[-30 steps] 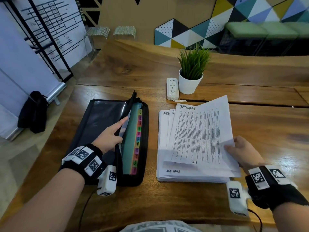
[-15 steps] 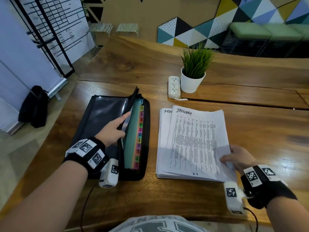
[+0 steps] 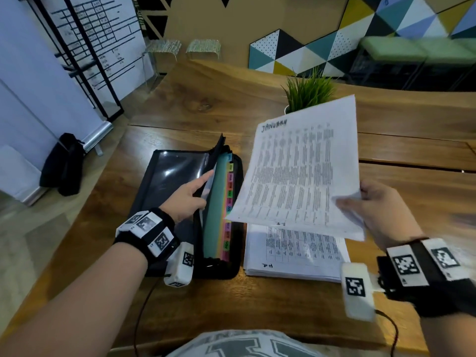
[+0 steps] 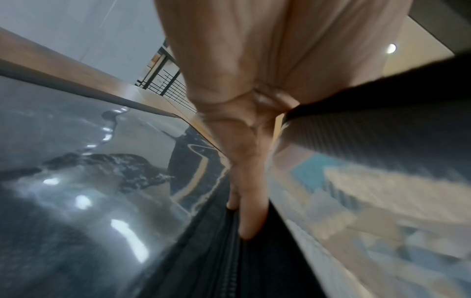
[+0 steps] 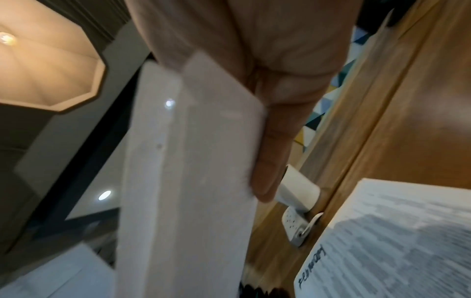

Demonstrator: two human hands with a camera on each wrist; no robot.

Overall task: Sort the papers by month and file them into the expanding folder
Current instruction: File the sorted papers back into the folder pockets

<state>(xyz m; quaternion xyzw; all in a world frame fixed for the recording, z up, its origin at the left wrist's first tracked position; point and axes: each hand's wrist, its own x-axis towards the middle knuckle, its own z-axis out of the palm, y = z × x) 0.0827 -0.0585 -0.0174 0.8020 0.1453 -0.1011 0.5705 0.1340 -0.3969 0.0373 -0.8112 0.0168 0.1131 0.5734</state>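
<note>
Over the table point(image 3: 283, 305), beside the open expanding folder point(image 3: 170, 173), the January sheets point(image 3: 301, 173) have come up off the remaining stack point(image 3: 296, 251) and now hang tilted in the air, pinched at their lower right corner by the right hand point(image 3: 381, 207). The left hand point(image 3: 185, 199) rests straight-fingered in the folder's front gap, spreading it left of the coloured tabs point(image 3: 230, 194). The step looks like filing January, so next the sheets must swing left and slide edge-first into that pocket.

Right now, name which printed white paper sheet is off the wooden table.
The printed white sheet headed January, pinched by the right hand; the other sheets lie flat in the white paper stack beneath it.
</note>
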